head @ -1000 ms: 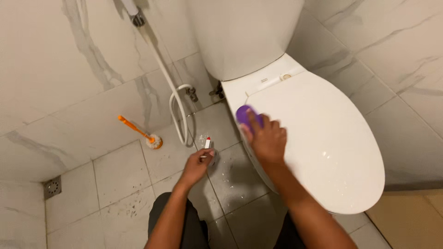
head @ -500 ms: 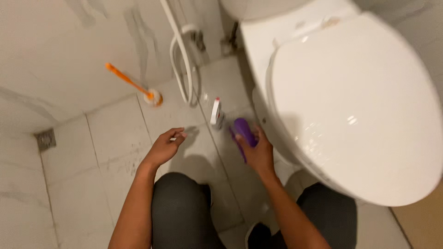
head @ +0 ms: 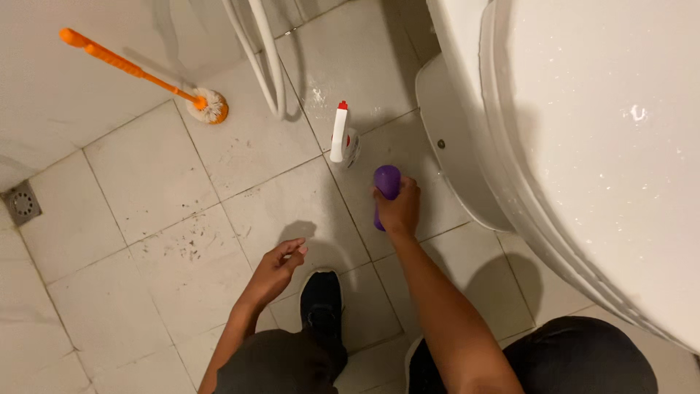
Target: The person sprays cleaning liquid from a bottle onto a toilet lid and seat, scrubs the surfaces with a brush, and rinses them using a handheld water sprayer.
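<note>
Head camera is looking straight down, and I am crouching on the tiled floor (head: 146,175) beside the toilet (head: 583,146). My right hand (head: 398,208) is wrapping closed around a purple scrubber (head: 386,184), its rounded end pointing up toward the wall and its lower part showing below my fingers; it is sitting low over the tiles, just beside the white toilet base (head: 452,146), though I cannot tell whether it is touching the floor. My left hand (head: 281,264) is hovering empty over the tiles, fingers loosely curled with the tips pinched together, gripping nothing. A white cleaner bottle with a red cap (head: 340,133) is standing just above the scrubber, very near it. Farther left, an orange-handled toilet brush (head: 146,76) is lying with its bristle head on the floor, and white hoses (head: 266,58) are hanging down by the wall. A floor drain (head: 20,202) is sitting at the left edge, and my black shoe (head: 321,299) is planted between my arms. Risk, as I judge it: the bottle is so near that a swing of the scrubber could tip it, and damp tiles could let my foot slide.
</note>
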